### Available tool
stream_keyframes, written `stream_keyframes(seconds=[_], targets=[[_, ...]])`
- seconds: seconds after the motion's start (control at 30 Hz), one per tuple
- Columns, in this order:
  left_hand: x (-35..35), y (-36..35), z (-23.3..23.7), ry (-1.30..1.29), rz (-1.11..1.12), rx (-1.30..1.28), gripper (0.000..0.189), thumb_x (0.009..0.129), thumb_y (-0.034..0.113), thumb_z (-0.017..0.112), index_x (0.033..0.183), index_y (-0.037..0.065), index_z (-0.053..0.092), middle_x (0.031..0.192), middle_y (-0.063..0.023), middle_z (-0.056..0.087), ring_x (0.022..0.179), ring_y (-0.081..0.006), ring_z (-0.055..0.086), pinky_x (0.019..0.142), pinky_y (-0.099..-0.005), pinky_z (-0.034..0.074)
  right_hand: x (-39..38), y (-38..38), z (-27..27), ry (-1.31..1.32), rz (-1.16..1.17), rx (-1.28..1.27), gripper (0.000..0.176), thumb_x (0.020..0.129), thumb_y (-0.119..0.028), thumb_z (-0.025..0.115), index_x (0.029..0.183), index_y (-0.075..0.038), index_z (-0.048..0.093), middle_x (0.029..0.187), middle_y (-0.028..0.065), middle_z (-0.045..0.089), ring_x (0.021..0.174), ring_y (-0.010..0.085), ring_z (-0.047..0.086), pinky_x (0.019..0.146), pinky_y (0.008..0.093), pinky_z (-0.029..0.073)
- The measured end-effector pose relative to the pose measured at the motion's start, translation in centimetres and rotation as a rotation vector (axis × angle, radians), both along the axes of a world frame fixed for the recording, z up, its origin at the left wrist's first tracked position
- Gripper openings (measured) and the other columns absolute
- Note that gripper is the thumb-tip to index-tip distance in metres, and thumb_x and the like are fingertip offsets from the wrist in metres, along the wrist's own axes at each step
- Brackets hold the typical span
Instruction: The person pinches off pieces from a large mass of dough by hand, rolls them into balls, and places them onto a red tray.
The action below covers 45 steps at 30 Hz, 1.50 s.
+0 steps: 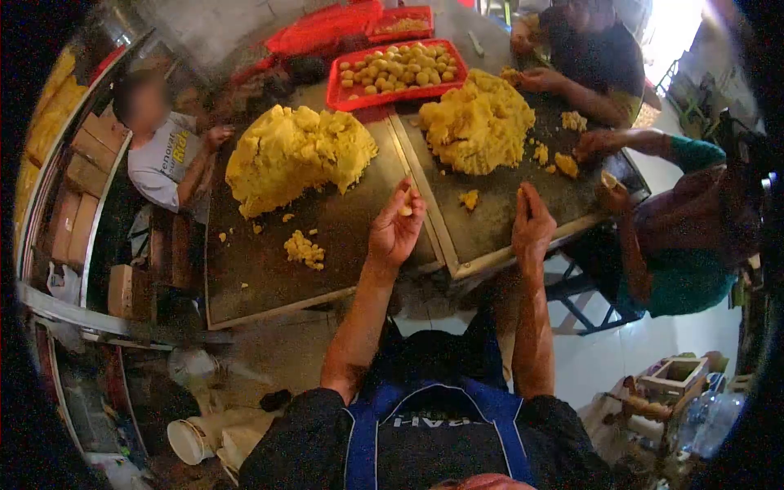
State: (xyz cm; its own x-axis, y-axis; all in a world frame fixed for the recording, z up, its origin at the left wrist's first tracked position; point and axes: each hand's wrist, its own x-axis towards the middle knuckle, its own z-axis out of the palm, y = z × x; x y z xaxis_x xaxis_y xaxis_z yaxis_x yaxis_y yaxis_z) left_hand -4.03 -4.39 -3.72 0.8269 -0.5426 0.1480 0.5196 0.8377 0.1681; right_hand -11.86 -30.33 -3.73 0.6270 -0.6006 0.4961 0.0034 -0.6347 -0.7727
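Observation:
My left hand (395, 227) is turned palm up over the seam between two tabletops, its fingers curled around a small piece of yellow dough (406, 210). To the right, my right hand (532, 227) hovers over the right tabletop with fingers and thumb pressed together; what they pinch, if anything, is too small to make out. A large crumbly dough mound (298, 151) lies ahead of my left hand, and a second dough mound (478, 122) lies ahead of my right. Loose dough crumbs (305, 250) rest left of my left hand, and a small dough lump (469, 199) lies between my hands.
A red tray (384, 101) of round dough balls stands behind the mounds, with more red trays (322, 28) beyond. One person (163, 155) sits at the left; two others work at the right, a hand (600, 145) near dough pieces. Cardboard boxes (82, 180) line the left shelf.

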Motion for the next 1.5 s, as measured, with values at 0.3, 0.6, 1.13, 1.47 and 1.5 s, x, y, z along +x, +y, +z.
stream_keyframes(seconds=[0.3, 0.6, 1.13, 1.47, 1.5], targets=[[12.6, -1.5, 1.3, -0.116, 0.319, 0.462, 0.021, 0.098, 0.016, 0.060, 0.113, 0.002, 0.056, 0.091, -0.0049, 0.056, 0.083, -0.0197, 0.055, 0.075, -0.0305, 0.052, -0.2, 0.1, 0.3, -0.014, -0.026, -0.064, 0.024, 0.098, -0.015, 0.061, 0.120, -0.009, 0.069, 0.117, 0.0156, 0.069, 0.106, 0.0304, 0.067, 0.087, 0.0392, 0.053], [31.4, 3.1, 10.0, 0.060, 0.701, 0.904, 0.054, 0.095, 0.030, 0.065, 0.137, 0.004, 0.043, 0.140, -0.0193, 0.047, 0.126, -0.0316, 0.048, 0.102, -0.0526, 0.042, 0.1, -0.3, 0.3, -0.093, 0.029, -0.139, 0.027, 0.096, -0.010, 0.062, 0.122, -0.010, 0.069, 0.129, 0.0154, 0.064, 0.116, 0.0313, 0.062, 0.097, 0.0435, 0.052], [-2.8, 29.0, 2.4, -0.365, 0.877, 2.076, 0.047, 0.097, 0.022, 0.062, 0.135, -0.003, 0.053, 0.129, -0.0231, 0.059, 0.124, -0.0365, 0.055, 0.102, -0.0460, 0.045, -0.3, 1.1, 0.4, 0.067, 0.283, -0.400, 0.024, 0.099, -0.015, 0.059, 0.117, -0.003, 0.070, 0.120, 0.0176, 0.068, 0.110, 0.0314, 0.066, 0.089, 0.0427, 0.057], [-2.4, 28.8, -5.0, -0.622, 1.101, 2.145, 0.013, 0.092, 0.014, 0.065, 0.095, 0.002, 0.070, 0.114, -0.0209, 0.061, 0.100, -0.0334, 0.058, 0.081, -0.0453, 0.050, 0.3, 0.4, -1.2, 0.047, 0.333, -0.294, 0.025, 0.095, -0.012, 0.060, 0.117, -0.003, 0.069, 0.119, 0.0177, 0.069, 0.109, 0.0286, 0.067, 0.095, 0.0386, 0.052], [-1.8, 30.7, -6.8, -0.461, 1.221, 2.033, 0.014, 0.092, 0.013, 0.065, 0.089, 0.001, 0.070, 0.114, -0.0202, 0.061, 0.097, -0.0320, 0.057, 0.078, -0.0462, 0.049, 0.3, 0.6, -1.1, 0.050, 0.339, -0.295, 0.025, 0.095, -0.012, 0.060, 0.117, -0.003, 0.069, 0.119, 0.0177, 0.069, 0.109, 0.0286, 0.067, 0.095, 0.0386, 0.052]])
